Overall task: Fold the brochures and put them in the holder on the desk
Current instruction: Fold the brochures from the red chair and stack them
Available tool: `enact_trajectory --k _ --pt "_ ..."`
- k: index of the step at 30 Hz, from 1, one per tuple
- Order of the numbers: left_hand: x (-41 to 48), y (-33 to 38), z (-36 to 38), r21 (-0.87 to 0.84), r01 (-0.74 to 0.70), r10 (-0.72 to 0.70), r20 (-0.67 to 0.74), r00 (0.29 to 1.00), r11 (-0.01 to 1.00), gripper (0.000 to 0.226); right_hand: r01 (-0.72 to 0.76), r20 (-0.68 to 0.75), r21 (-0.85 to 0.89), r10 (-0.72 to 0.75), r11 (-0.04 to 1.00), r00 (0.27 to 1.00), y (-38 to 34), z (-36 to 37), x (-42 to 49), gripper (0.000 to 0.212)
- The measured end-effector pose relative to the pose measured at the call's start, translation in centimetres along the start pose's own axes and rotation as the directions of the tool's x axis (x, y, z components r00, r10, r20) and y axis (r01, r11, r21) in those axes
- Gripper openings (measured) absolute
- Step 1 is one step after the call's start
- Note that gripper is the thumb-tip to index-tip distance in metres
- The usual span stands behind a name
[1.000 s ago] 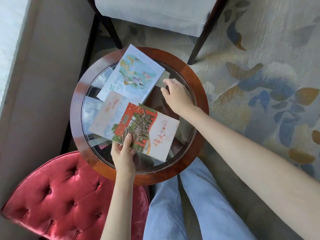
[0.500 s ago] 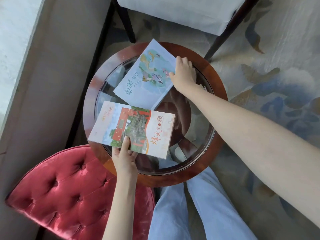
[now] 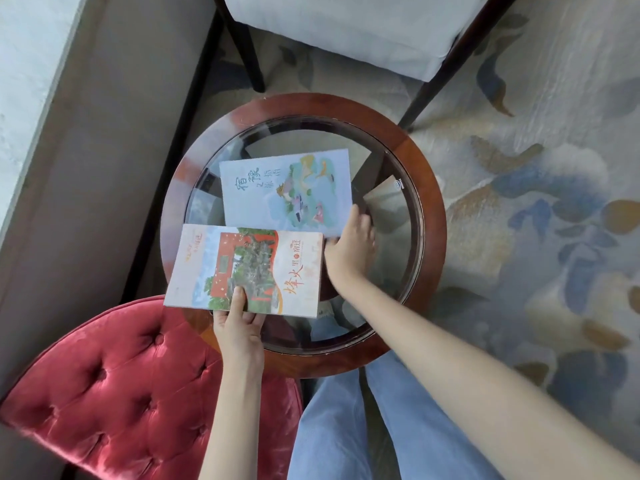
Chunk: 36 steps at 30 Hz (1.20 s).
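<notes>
Two brochures lie on the round glass table (image 3: 427, 209). The pale blue brochure (image 3: 277, 192) with a pond drawing sits flat near the middle. My right hand (image 3: 349, 251) holds its near right corner, fingers curled at the edge. The red and white brochure (image 3: 249, 268) with a tree photo overlaps the table's near left rim. My left hand (image 3: 239, 327) pinches its near edge, thumb on top and fingers beneath. No holder shows in this view.
A red tufted chair (image 3: 131, 386) stands at the lower left. A grey cushioned chair (image 3: 346, 26) with dark legs stands beyond the table. A patterned carpet (image 3: 536, 220) covers the floor on the right. My legs in light blue trousers (image 3: 349, 427) are below the table.
The blue brochure has turned and slid toward the table's middle under my right hand, which came nearer. The red brochure stayed in my left hand. The camera shifted.
</notes>
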<state>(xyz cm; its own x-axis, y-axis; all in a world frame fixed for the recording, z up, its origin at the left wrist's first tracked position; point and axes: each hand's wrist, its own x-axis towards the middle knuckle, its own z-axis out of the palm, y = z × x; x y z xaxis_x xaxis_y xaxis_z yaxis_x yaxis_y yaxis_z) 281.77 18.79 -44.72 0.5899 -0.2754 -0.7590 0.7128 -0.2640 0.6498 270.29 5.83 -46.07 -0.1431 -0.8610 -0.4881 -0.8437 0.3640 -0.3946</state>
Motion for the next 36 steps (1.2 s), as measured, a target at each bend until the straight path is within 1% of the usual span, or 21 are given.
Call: enact_trajectory --k 2,4,6,7,8,10,11,12,14,16,18,22,24,26,28,30,31,33,36 --pt "0.2 0.0 -0.3 0.007 0.007 -0.007 0.001 1.000 1.000 0.019 -0.054 0.078 0.068 0.049 0.996 0.996 0.4 0.7 -2.4 0.060" --pt "0.4 -0.1 -0.5 0.033 0.010 -0.011 0.003 1.000 0.999 0.023 -0.119 0.178 0.129 0.095 0.984 0.979 0.8 1.0 -3.9 0.056" --pt "0.7 -0.1 -0.6 0.057 0.020 -0.020 0.012 1.000 0.998 0.016 -0.141 0.219 0.159 0.104 0.977 0.970 1.2 0.5 -4.1 0.051" --pt "0.8 -0.1 -0.6 0.059 0.024 -0.026 0.028 0.999 0.998 0.016 -0.104 0.189 0.157 0.073 0.982 0.979 1.3 -0.1 -3.5 0.048" --pt "0.9 -0.1 -0.5 0.059 0.027 -0.030 0.050 0.998 0.998 0.018 -0.029 0.128 0.137 0.011 0.990 0.992 1.5 -0.9 -2.6 0.046" --pt "0.9 0.0 -0.2 0.067 0.038 -0.044 0.095 0.995 0.997 0.023 0.169 0.022 0.042 -0.170 0.985 0.985 1.3 -2.6 0.3 0.044" --pt "0.9 0.0 0.1 0.074 0.042 -0.050 0.116 0.992 0.996 0.023 0.265 0.019 -0.004 -0.265 0.964 0.964 0.9 -3.4 2.0 0.042" --pt "0.9 0.1 0.6 0.082 0.044 -0.055 0.135 0.989 0.996 0.022 0.347 0.053 -0.038 -0.345 0.937 0.937 0.3 -4.0 3.7 0.041" --pt "0.9 0.0 1.9 0.096 0.059 -0.074 0.154 0.985 0.994 0.018 0.468 0.167 -0.100 -0.448 0.878 0.878 -1.2 -4.4 6.6 0.040" --pt "0.9 -0.1 3.4 0.088 0.106 -0.121 0.178 0.977 0.990 0.017 0.533 0.303 -0.157 -0.473 0.832 0.827 -2.6 -4.1 8.5 0.040" --pt "1.0 -0.3 4.9 0.089 0.137 -0.153 0.212 0.965 0.987 0.017 0.547 0.393 -0.183 -0.449 0.817 0.803 -3.3 -3.6 9.4 0.042" --pt "1.3 0.0 7.4 0.122 0.116 -0.146 0.274 0.950 0.986 0.020 0.514 0.396 -0.130 -0.431 0.848 0.811 -3.6 -3.3 9.5 0.046" --pt "1.6 0.2 8.1 0.162 0.106 -0.138 0.207 0.969 0.981 0.019 0.503 0.403 -0.102 -0.426 0.858 0.810 -3.5 -3.4 9.4 0.049" --pt "2.0 0.5 8.5 0.187 0.136 -0.149 0.056 0.987 0.973 0.017 0.506 0.408 -0.103 -0.428 0.856 0.807 -3.5 -3.5 9.3 0.052" --pt "2.3 0.7 8.9 0.203 0.184 -0.169 -0.091 0.981 0.962 0.018 0.522 0.413 -0.131 -0.432 0.843 0.801 -3.7 -3.4 9.3 0.052" --pt "2.5 0.5 9.3 0.322 0.161 -0.101 -0.194 0.976 0.933 0.018 0.562 0.418 -0.192 -0.451 0.805 0.789 -3.7 -3.2 9.3 0.045" --pt "2.5 0.4 9.5 0.390 0.132 -0.042 -0.231 0.972 0.911 0.021 0.581 0.417 -0.217 -0.464 0.784 0.782 -3.6 -3.0 9.3 0.043" --pt "2.3 0.3 10.0 0.504 0.102 0.055 -0.285 0.957 0.858 0.035 0.591 0.404 -0.240 -0.474 0.770 0.782 -3.3 -2.8 9.2 0.041" --pt "1.6 -0.2 10.4 0.615 0.114 0.096 -0.298 0.950 0.780 0.055 0.571 0.379 -0.254 -0.462 0.781 0.802 -2.8 -2.3 8.5 0.042"
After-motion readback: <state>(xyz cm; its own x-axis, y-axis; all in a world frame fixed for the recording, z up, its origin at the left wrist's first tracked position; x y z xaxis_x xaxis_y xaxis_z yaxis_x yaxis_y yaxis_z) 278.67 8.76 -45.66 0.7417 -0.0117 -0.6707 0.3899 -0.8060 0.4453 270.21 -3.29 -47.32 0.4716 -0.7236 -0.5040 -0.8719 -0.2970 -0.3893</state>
